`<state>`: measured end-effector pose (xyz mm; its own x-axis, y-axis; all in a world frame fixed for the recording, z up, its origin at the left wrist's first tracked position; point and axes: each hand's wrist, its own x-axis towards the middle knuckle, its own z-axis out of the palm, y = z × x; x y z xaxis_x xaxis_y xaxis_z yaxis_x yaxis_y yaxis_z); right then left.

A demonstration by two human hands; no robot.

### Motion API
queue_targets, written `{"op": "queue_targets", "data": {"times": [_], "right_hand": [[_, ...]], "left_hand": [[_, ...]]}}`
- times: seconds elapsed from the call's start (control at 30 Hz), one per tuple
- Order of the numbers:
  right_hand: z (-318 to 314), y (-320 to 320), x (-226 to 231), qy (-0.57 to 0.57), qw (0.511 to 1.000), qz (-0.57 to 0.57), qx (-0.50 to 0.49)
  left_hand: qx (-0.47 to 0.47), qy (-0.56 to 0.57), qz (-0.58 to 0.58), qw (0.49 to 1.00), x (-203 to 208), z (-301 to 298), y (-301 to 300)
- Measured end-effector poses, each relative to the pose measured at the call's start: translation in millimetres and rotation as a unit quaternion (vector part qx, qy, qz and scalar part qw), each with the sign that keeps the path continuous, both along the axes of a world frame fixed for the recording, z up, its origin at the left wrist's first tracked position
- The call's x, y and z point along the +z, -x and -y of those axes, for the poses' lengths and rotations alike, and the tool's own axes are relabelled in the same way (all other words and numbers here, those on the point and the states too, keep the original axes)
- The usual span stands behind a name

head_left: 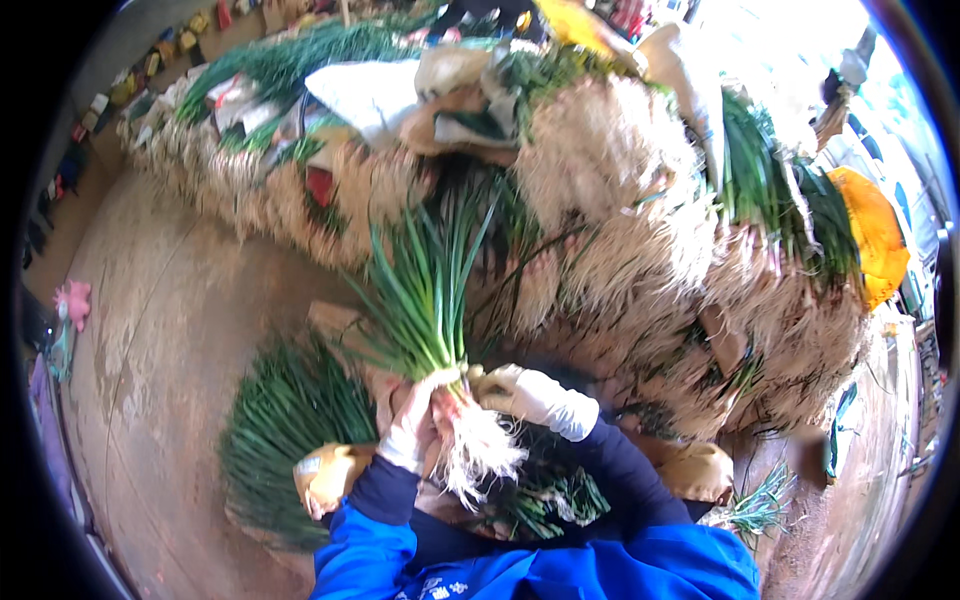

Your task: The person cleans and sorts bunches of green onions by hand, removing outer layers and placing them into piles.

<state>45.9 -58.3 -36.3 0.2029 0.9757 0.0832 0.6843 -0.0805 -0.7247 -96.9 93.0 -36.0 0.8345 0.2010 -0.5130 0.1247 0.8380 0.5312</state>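
A bunch of green onions (440, 330) stands upright in front of me, its green leaves fanned away and its pale, stringy roots hanging toward my body. My left hand (416, 410), in a white glove, is wrapped round the reddish-white stems just above the roots. On the other side of the same bunch, my gloved right hand (512, 392) has its fingers curled in against the stems; whether it pinches a leaf or something thin there is too small to make out. Below the hands lie loose green leaves and trimmings (555, 505).
A big heap of green onions (620, 160), roots outward, rises across the far side. Beside my left knee lies a pile of green onions (290, 430). White sacks (370, 95) and a yellow sheet (868, 235) lie on the heap. Some scraps (765, 505) lie on the floor at right.
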Motion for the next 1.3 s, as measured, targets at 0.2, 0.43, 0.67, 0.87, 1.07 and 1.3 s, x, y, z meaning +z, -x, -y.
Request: {"op": "queue_targets", "data": {"times": [0.2,0.43,0.67,0.87,1.07,1.3], "right_hand": [[-31,-1,-1,0.059,0.905,-0.395,-0.144],[-19,-33,-62,-0.099,0.963,0.148,-0.203],[-52,-1,-12,-0.082,0.772,-0.585,-0.237],[-57,33,-58,-0.125,0.743,-0.621,-0.218],[-18,-21,-112,0.277,0.935,0.171,-0.138],[-51,-63,-41,-0.126,0.971,0.111,-0.172]], "left_hand": [[-0.032,0.006,0.021,0.999,2,13,-3],[-0.010,0.154,0.078,0.985,-4,17,-9],[-0.111,0.306,0.193,0.926,-4,9,-1],[-0.055,0.218,0.218,0.950,-6,7,4],[-0.015,0.206,0.197,0.958,0,10,6],[0.026,0.229,0.237,0.944,5,-4,-2]]}}
